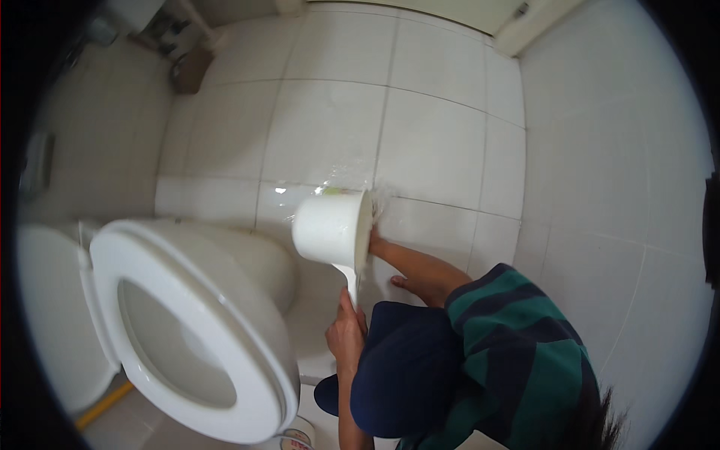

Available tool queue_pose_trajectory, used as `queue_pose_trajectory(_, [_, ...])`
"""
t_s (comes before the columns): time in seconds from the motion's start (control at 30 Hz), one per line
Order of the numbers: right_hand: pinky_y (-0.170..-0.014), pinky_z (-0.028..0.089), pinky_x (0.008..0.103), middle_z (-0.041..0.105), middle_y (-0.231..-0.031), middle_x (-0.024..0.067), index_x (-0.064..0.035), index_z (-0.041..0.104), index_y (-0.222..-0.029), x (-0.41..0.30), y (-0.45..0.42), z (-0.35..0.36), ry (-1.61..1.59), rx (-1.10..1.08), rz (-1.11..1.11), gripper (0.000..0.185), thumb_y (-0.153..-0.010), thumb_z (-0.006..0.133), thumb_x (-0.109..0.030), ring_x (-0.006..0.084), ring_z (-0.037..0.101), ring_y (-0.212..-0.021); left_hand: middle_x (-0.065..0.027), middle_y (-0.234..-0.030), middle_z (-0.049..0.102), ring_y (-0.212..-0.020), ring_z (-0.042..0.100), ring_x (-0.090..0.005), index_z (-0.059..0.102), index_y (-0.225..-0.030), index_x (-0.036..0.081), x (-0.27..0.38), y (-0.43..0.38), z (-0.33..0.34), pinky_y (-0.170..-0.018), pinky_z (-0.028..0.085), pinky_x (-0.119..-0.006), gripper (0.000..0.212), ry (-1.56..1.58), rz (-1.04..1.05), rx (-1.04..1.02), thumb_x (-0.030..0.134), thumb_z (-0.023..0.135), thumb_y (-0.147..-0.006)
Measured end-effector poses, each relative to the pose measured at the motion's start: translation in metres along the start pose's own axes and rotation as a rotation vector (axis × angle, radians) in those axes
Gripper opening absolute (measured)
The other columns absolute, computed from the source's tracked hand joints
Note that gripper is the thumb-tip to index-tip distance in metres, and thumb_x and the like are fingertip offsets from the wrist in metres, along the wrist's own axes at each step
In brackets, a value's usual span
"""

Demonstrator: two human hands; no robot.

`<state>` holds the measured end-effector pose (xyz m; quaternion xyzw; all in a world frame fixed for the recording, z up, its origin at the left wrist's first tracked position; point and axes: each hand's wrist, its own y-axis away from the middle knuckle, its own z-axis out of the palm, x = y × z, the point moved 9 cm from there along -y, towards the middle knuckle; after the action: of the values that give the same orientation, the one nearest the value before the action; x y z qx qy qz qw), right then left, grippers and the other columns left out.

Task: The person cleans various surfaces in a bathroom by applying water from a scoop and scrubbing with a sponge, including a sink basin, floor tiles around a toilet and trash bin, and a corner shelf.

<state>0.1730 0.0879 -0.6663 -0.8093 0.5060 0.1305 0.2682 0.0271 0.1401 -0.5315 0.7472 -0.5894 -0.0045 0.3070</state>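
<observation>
My left hand (346,332) grips the handle of a white plastic water dipper (329,228). The dipper is tipped on its side above the floor, its mouth facing right. Water splashes (382,199) beside its rim and onto the tiles. My right hand (375,242) reaches down behind the dipper's rim, and its fingers are mostly hidden. Just past the dipper's upper side, a small yellow-green thing (334,191) shows in part; I cannot tell what it is. Toes of a bare foot (399,280) appear to show below my right forearm.
A white toilet (259,349) with its lid raised stands close on my left. White floor tiles (332,124) reach to a door (450,11). A tiled wall (590,169) rises on the right. Low at the bottom are a can-like container (298,436) and a yellow pole (104,406).
</observation>
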Motion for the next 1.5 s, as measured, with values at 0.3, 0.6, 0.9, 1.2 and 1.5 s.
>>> queue_pose_trajectory(0.3, [-0.073, 0.043, 0.0397, 0.059, -0.106, 0.012, -0.0149, 0.047, -0.125, 0.307, -0.094, -0.069, 0.069, -0.034, 0.202, 0.051, -0.078, 0.06, -0.026, 0.0294, 0.055, -0.085, -0.0091, -0.081, 0.052, -0.058, 0.054, -0.0252, 0.037, -0.131, 0.012, 0.148, -0.115, -0.02, -0.051, 0.046, -0.035, 0.057, -0.33, 0.47, 0.351, 0.003, 0.054, -0.078])
queue_pose_trajectory(0.6, [-0.085, 0.041, 0.0383, 0.051, -0.121, 0.0175, 0.0031, 0.04, -0.126, 0.242, 0.25, -0.225, 0.377, 0.457, 0.663, 0.055, -0.077, 0.062, -0.009, 0.0291, 0.054, -0.1, -0.0175, -0.106, 0.058, -0.081, 0.061, -0.0285, 0.041, -0.127, 0.006, 0.121, -0.13, -0.084, -0.069, 0.049, -0.032, 0.041, 0.222, 0.222, 0.531, 0.007, 0.053, -0.087])
queue_pose_trajectory(0.9, [-0.078, 0.048, 0.0392, 0.048, -0.121, 0.0136, -0.0157, 0.028, -0.136, 0.301, 0.174, -0.252, 0.551, 0.262, 1.039, 0.07, -0.077, 0.064, -0.024, 0.0323, 0.054, -0.096, 0.001, -0.073, 0.05, -0.053, 0.042, -0.0032, 0.042, -0.121, 0.007, 0.089, -0.053, -0.062, -0.042, 0.033, -0.017, 0.041, 0.941, -0.211, 0.014, 0.016, 0.058, -0.085])
queue_pose_trajectory(1.2, [-0.08, 0.046, 0.0394, 0.058, -0.107, 0.0203, -0.0147, 0.038, -0.133, 0.208, 0.243, -0.338, 0.006, -0.603, 1.16, 0.063, -0.077, 0.061, -0.034, 0.0313, 0.059, -0.094, -0.0005, -0.067, 0.048, -0.048, 0.042, -0.0057, 0.044, -0.105, 0.002, 0.101, 0.172, -0.188, -0.042, 0.034, -0.02, 0.028, 1.206, -0.534, 0.037, 0.02, 0.056, -0.087])
queue_pose_trajectory(1.5, [-0.073, 0.049, 0.0342, 0.06, -0.105, 0.0185, -0.0133, 0.04, -0.131, 0.115, 0.217, -0.428, 0.054, -0.616, 0.995, 0.062, -0.077, 0.062, -0.033, 0.0249, 0.062, -0.087, -0.005, -0.069, 0.054, -0.057, 0.052, -0.0099, 0.041, -0.108, 0.003, -0.097, 0.5, -0.197, -0.046, 0.042, -0.023, 0.023, 0.629, -0.971, 0.347, 0.016, 0.048, -0.09])
